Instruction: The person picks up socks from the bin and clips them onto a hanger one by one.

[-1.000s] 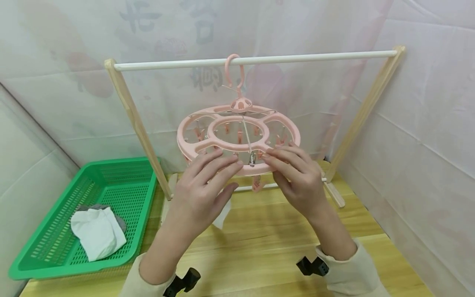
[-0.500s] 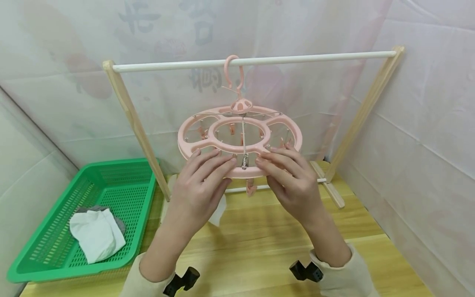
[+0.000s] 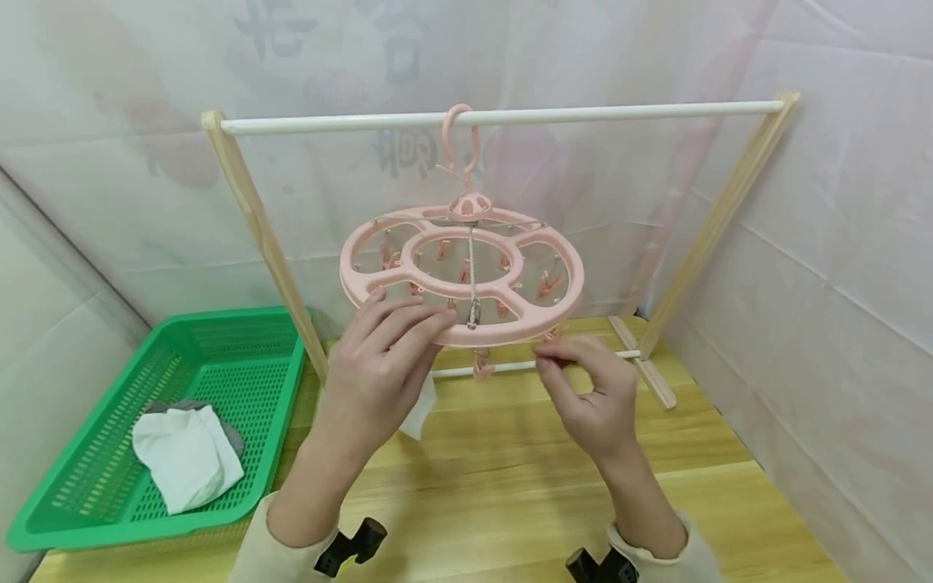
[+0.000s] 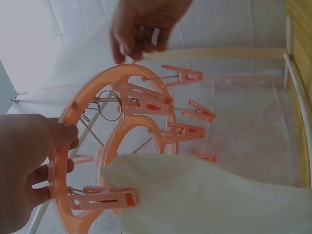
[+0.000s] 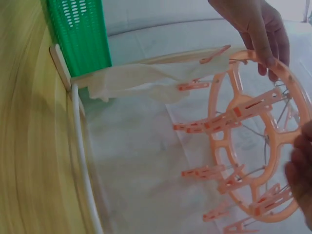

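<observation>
A pink oval clip hanger [image 3: 355,279] hangs by its hook from a white rail. My left hand [image 3: 375,364] grips its near left rim, the thumb underneath and the fingers over the top. A white cloth [image 4: 209,195] dangles from clothespins on the left side, mostly behind my left hand in the head view. My right hand [image 3: 594,389] is just off the near right rim, its fingers loosely bent beside a clothespin [image 3: 550,334]. Seen from the left wrist, nothing shows between the right fingers. Other pink clothespins [image 4: 185,75] hang around the rings.
The white rail [image 3: 619,113] spans two wooden uprights [image 3: 717,219] on a wood-grain table [image 3: 496,470]. To the left, a green basket [image 3: 284,421] contains a white cloth [image 3: 191,461] and a grey one [image 3: 232,437]. Pale fabric walls [image 3: 838,243] surround the table.
My right hand has left the top of the rim and dropped to below its right edge. The hanger has turned slightly, its front cord and clip shifting left. My left hand stays on the rim.
</observation>
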The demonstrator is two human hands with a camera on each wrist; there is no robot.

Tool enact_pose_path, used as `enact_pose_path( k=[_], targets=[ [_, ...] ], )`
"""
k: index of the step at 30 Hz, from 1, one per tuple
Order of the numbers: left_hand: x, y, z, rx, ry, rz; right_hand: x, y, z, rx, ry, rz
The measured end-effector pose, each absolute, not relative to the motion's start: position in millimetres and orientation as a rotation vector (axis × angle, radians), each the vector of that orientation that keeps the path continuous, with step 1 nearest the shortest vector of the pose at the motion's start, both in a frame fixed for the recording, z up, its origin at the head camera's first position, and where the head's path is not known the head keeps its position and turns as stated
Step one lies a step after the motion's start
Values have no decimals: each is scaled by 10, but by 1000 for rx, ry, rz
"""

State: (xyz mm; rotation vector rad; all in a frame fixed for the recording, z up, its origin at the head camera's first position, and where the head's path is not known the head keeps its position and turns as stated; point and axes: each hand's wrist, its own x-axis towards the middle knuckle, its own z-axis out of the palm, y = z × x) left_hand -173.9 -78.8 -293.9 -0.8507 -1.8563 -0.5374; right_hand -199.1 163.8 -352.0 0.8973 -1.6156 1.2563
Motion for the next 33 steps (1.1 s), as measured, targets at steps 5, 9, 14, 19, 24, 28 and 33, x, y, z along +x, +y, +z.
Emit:
enact_pose_path(
  k=[5,9,14,19,24,28,33],
  targets=[
    [-1738,-795,-2954,-837,-1870,-541,-2002,1644,-3666,961,-1947,1663],
    [-1736,-796,-2969,-829,-1872,-544,-2066,1570,-3681,1067,-2009,1862],
    [-1734,-801,-2968,-836,-1876,-547,-2144,1426,-3647,1169,-1992,1971],
    [-1734,-803,-2962,-844,-1880,-551,-2153,1343,-3636,1135,-1962,1980],
    [-1736,-796,-2970,-843,-1889,-556,-2154,1321,-3630,1112,-1943,1984],
    [-1751,-797,-2988,-840,-1901,-548,-2146,1313,-3644,1072,-1974,1941],
    [-1754,-819,-3022,-822,-1920,-530,-2107,1300,-3693,1053,-1988,1933]
  ],
)
